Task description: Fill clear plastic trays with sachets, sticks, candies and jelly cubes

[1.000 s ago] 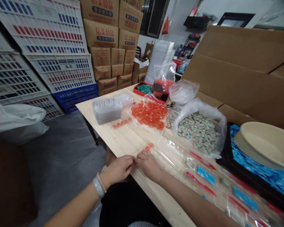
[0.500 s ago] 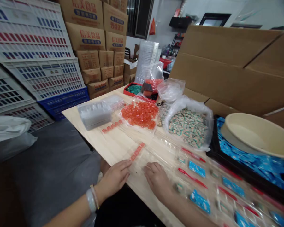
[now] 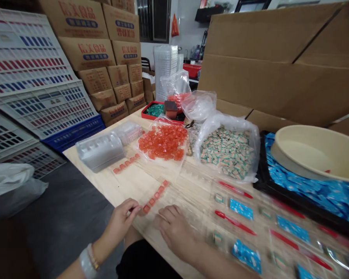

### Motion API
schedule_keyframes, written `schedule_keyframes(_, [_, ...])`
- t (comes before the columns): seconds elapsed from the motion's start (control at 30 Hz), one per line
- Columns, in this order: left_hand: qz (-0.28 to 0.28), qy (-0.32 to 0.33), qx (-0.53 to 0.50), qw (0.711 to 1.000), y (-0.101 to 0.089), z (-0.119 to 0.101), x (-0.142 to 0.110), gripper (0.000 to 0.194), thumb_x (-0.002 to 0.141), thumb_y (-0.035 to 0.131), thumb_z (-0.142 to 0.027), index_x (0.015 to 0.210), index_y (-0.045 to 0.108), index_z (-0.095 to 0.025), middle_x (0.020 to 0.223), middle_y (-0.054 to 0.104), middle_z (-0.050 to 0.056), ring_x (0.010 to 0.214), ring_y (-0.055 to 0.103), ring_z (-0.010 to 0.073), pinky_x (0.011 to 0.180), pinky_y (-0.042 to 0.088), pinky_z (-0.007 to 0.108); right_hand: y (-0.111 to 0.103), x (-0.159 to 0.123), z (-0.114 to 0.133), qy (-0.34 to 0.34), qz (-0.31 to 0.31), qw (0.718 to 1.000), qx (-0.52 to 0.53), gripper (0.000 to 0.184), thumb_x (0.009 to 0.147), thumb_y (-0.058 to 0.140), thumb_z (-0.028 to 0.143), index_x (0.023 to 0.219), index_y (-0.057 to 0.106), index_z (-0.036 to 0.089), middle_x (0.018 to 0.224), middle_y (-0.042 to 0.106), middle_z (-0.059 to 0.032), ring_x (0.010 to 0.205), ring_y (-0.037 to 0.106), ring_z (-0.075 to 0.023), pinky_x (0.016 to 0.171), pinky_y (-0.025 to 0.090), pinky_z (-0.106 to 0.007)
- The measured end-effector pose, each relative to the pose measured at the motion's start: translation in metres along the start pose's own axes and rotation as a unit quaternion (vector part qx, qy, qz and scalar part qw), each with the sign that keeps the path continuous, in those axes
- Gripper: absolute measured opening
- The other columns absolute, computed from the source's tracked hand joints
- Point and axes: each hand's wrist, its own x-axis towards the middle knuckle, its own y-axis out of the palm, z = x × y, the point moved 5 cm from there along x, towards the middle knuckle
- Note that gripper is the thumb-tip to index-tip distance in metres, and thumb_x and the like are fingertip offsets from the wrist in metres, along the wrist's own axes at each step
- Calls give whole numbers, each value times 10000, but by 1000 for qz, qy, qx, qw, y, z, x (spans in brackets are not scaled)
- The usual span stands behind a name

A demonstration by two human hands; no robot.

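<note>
My left hand (image 3: 122, 220) rests at the near edge of the wooden table (image 3: 128, 186), its fingertips curled against the near end of a clear plastic tray with a row of orange candies (image 3: 155, 196). My right hand (image 3: 173, 229) lies palm down on the same clear tray just to the right, fingers loosely spread. A second row of orange candies (image 3: 126, 163) lies farther back. An open bag of orange candies (image 3: 163, 142) and a bag of green-and-white wrapped candies (image 3: 226, 152) sit beyond.
A stack of clear trays (image 3: 100, 150) stands at the back left. Filled clear packs with red and blue items (image 3: 241, 209) stretch to the right. A beige basin (image 3: 314, 152) sits on a black crate of blue packets (image 3: 331, 193). Cardboard (image 3: 279, 73), boxes and plastic crates (image 3: 31, 77) surround the table.
The hands, first together on the tray's near end, have spread apart. More orange candies now show in the tray's row. The camera has turned to the right.
</note>
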Motion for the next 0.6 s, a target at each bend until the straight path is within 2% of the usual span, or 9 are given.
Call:
schedule_keyframes(0.1, [-3, -31, -9, 999, 3, 0, 16, 251, 792, 419, -330, 633, 532, -172, 622, 539, 10, 620, 511, 137, 596, 413, 234, 11, 19, 5, -29, -1, 1000, -2, 350, 778, 496, 173, 1127, 467, 167, 1028, 560, -81, 929, 442, -216, 822, 343, -386])
schedule_keyframes(0.17, [-19, -44, -14, 999, 2, -4, 31, 252, 777, 436, -341, 619, 535, -171, 610, 540, 8, 609, 510, 138, 588, 411, 236, 8, 30, 1, -29, -11, 999, 9, 375, 781, 499, 205, 1150, 449, 165, 1063, 547, -89, 963, 431, -217, 839, 337, -388])
schedule_keyframes(0.23, [-13, -48, -34, 998, 3, -13, 50, 239, 766, 450, -335, 626, 552, -171, 605, 550, 5, 598, 512, 136, 577, 411, 233, -3, 39, -12, -5, -22, 999, 25, 345, 774, 507, 217, 1115, 481, 178, 1031, 559, -82, 947, 440, -215, 826, 349, -385])
schedule_keyframes(0.33, [32, -21, -77, 996, 11, -38, 93, 187, 755, 462, -289, 707, 600, -172, 633, 578, 2, 603, 523, 127, 569, 416, 220, -29, 47, -44, 61, -32, 997, 45, 299, 757, 504, 162, 1054, 530, 187, 981, 569, -75, 895, 466, -207, 788, 379, -368])
schedule_keyframes(0.4, [55, 24, -92, 994, 14, -64, 137, 178, 748, 465, -257, 779, 617, -172, 656, 592, 0, 617, 531, 123, 573, 416, 213, -43, 49, -69, 106, -40, 992, 49, 294, 762, 480, 126, 1044, 541, 177, 974, 570, -81, 887, 477, -200, 779, 389, -353])
schedule_keyframes(0.47, [33, 79, -87, 993, 9, -93, 197, 206, 759, 446, -249, 834, 616, -159, 657, 591, 0, 611, 526, 118, 573, 411, 210, -52, 51, -97, 142, -48, 988, 45, 281, 774, 463, 119, 1036, 550, 166, 951, 577, -85, 880, 486, -196, 774, 393, -342])
schedule_keyframes(0.53, [-68, 122, -61, 988, -5, -119, 266, 260, 790, 406, -256, 889, 609, -126, 741, 602, 34, 678, 534, 129, 636, 411, 227, -56, 60, -126, 164, -51, 985, 35, 248, 783, 458, 135, 1004, 566, 163, 929, 584, -84, 869, 496, -193, 764, 396, -330])
schedule_keyframes(0.57, [-122, 121, -38, 984, -11, -128, 299, 283, 798, 389, -235, 955, 588, -109, 778, 602, 52, 714, 536, 138, 674, 407, 241, -59, 67, -142, 174, -52, 983, 28, 230, 787, 453, 141, 981, 574, 161, 912, 586, -81, 856, 503, -189, 752, 399, -318])
schedule_keyframes(0.6, [-149, 100, -11, 984, -13, -132, 329, 323, 787, 398, -191, 1066, 529, -96, 824, 600, 67, 735, 540, 144, 703, 404, 256, -61, 77, -159, 184, -55, 981, 19, 221, 790, 444, 141, 967, 577, 159, 896, 587, -78, 843, 511, -181, 742, 401, -302])
